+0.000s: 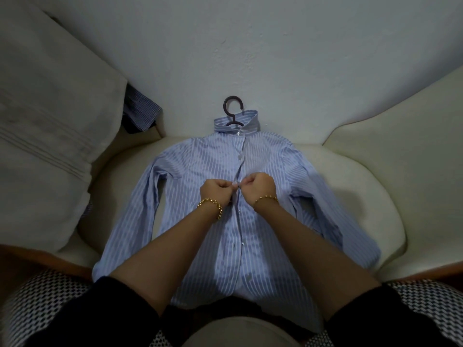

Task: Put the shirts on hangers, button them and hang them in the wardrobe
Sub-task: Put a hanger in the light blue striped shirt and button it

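A blue and white striped shirt [190, 186] lies flat, front up, on a cream mattress [350, 186]. A dark hanger is inside it, and its hook [232, 110] sticks out above the collar. The top buttons at the collar and upper chest look fastened. My left hand [217, 191] and my right hand [258, 187] meet at the placket mid-chest, fingers curled, each pinching a front edge of the shirt. Lower buttons show along the placket between my forearms.
A large white pillow [50, 136] leans at the left. Behind it a dark blue checked garment [140, 111] is partly hidden. A white wall [250, 46] stands right behind the hanger hook. My patterned clothing fills the bottom edge.
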